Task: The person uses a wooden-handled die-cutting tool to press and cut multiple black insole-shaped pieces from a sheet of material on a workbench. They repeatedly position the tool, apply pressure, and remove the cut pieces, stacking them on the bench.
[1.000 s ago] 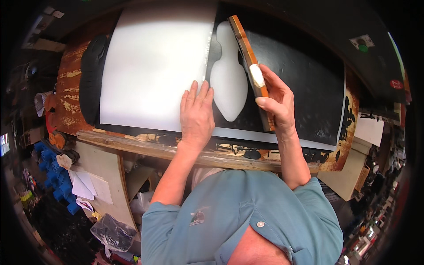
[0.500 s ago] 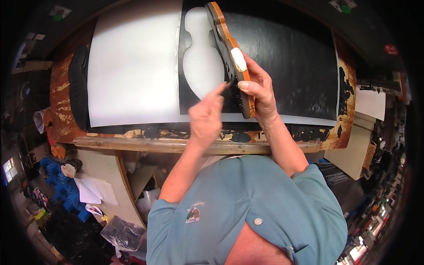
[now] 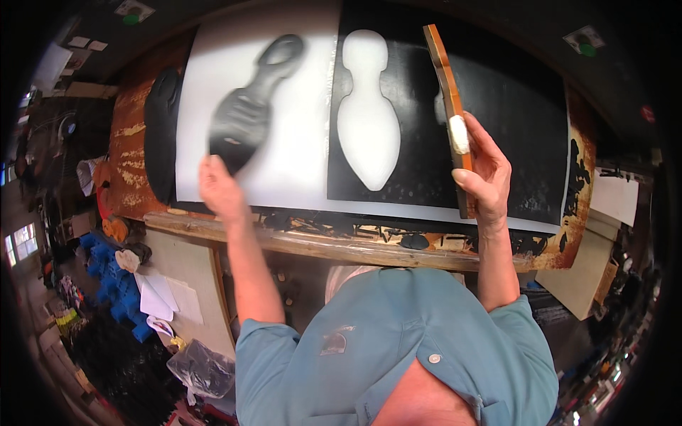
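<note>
My left hand (image 3: pixel 222 188) is closed on the pointed near end of a flat black cut piece (image 3: pixel 243 121). The piece has a narrow neck and a ring-like far end, and is blurred by motion over the white sheet (image 3: pixel 302 135). On the right, my right hand (image 3: pixel 490 170) grips an orange-brown cutting die (image 3: pixel 447 89), held on edge with the thumb on its near side. A whitish patch (image 3: pixel 459 135) marks the die's side. Between the hands, a matching hole (image 3: pixel 369 138) in the black sheet (image 3: pixel 522 121) shows white beneath.
More black cut pieces (image 3: pixel 162 138) lie at the table's left end. Black scraps (image 3: pixel 398 238) line the near side by a wooden rail (image 3: pixel 320 245). Below left are blue blocks (image 3: pixel 114 280), papers (image 3: pixel 158 295) and a clear plastic bag (image 3: pixel 206 369).
The black piece has come away from the die in my left hand and swung left over the white sheet. My right hand has moved right with the die, away from the hole.
</note>
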A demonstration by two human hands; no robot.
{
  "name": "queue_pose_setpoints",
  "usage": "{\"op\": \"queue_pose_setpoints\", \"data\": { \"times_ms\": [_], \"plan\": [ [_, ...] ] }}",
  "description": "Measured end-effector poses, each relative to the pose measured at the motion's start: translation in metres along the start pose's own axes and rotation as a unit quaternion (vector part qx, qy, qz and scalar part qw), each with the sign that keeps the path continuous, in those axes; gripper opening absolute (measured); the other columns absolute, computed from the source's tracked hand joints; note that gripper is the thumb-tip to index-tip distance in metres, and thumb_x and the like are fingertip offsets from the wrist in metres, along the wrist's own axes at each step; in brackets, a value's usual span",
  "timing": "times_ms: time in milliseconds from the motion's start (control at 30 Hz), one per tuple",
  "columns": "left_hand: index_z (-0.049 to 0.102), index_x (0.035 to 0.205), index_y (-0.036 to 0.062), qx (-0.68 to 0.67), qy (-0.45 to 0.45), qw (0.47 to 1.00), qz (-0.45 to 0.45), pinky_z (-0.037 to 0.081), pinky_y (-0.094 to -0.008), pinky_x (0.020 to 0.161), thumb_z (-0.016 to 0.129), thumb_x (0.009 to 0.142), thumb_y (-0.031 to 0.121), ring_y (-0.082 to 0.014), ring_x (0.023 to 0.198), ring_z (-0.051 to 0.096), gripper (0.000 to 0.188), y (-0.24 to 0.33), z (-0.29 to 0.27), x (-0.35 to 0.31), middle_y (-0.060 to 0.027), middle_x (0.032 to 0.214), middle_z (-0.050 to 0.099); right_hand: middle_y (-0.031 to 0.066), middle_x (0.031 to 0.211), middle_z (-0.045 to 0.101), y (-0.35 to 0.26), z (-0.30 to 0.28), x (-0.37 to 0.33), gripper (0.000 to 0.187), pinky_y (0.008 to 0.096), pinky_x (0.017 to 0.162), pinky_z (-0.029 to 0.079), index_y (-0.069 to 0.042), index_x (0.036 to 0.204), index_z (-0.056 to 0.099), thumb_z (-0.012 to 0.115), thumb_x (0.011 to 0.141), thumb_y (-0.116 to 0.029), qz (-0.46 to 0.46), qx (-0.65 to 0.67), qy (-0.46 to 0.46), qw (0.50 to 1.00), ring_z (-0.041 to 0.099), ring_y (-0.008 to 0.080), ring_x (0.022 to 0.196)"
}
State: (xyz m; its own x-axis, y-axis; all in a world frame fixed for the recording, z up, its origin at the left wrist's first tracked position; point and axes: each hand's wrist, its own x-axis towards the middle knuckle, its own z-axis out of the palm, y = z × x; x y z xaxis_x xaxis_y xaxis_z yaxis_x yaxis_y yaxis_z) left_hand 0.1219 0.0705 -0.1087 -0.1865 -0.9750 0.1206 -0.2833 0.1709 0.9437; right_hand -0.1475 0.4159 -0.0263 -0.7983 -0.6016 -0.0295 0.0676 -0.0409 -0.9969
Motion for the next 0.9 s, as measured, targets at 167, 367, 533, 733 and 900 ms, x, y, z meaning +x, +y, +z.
{"op": "queue_pose_setpoints", "data": {
  "times_ms": [167,367,533,733,900],
  "plan": [
    [0.069,0.131,-0.0079,0.159,0.138,0.973,0.095,0.056,-0.0397,0.098,0.061,0.112,0.027,-0.0268,0.107,0.069,0.041,-0.041,-0.056,0.125,-0.0178,0.124,0.076,0.0323,0.161,0.042,0.011,0.006,0.006,0.086,0.0471,0.116,0.049,-0.001,0.147,0.065,0.087,0.068,-0.027,-0.076,-0.304,0.057,0.948,0.052,0.0404,0.143],
    [0.063,0.139,-0.0028,-0.158,0.048,0.979,-0.118,0.061,-0.0375,0.088,0.06,0.11,0.01,-0.0207,0.1,0.072,0.032,-0.025,-0.084,0.154,-0.0105,0.119,0.072,0.0386,0.152,0.042,0.026,0.032,0.013,0.074,0.0594,0.11,0.045,-0.001,0.137,0.069,0.08,0.069,-0.026,-0.143,-0.533,0.049,0.833,0.049,0.0539,0.131],
    [0.058,0.129,0.0039,-0.362,-0.134,0.922,-0.04,0.061,-0.0248,0.084,0.059,0.107,-0.003,-0.014,0.094,0.071,0.023,0.034,-0.05,0.027,-0.0098,0.11,0.073,0.024,0.141,0.063,0.003,0.052,0.016,0.075,0.0428,0.108,0.051,0.007,0.145,0.062,0.086,0.088,-0.035,-0.198,-0.425,0.039,0.882,0.062,0.0363,0.127],
    [0.059,0.141,-0.0014,-0.32,-0.455,0.8,-0.225,0.055,-0.0307,0.098,0.063,0.103,0.002,-0.0135,0.109,0.068,0.038,0.068,-0.003,-0.128,-0.0078,0.128,0.07,0.0328,0.142,0.064,0.023,0.123,0.02,0.094,0.0402,0.113,0.049,0.02,0.155,0.04,0.079,0.098,-0.043,0.295,0.13,-0.153,0.934,0.065,0.0323,0.13],
    [0.048,0.157,-0.0056,-0.354,-0.361,0.81,-0.297,0.049,-0.0348,0.114,0.058,0.11,0.009,-0.019,0.134,0.06,0.051,0.084,0.007,-0.11,-0.0148,0.149,0.061,0.0113,0.126,0.07,0.044,0.133,-0.023,0.077,0.0304,0.096,0.055,0.007,0.159,0.046,0.082,0.094,-0.012,0.111,-0.03,-0.161,0.98,0.066,0.016,0.109]
  ]
}}
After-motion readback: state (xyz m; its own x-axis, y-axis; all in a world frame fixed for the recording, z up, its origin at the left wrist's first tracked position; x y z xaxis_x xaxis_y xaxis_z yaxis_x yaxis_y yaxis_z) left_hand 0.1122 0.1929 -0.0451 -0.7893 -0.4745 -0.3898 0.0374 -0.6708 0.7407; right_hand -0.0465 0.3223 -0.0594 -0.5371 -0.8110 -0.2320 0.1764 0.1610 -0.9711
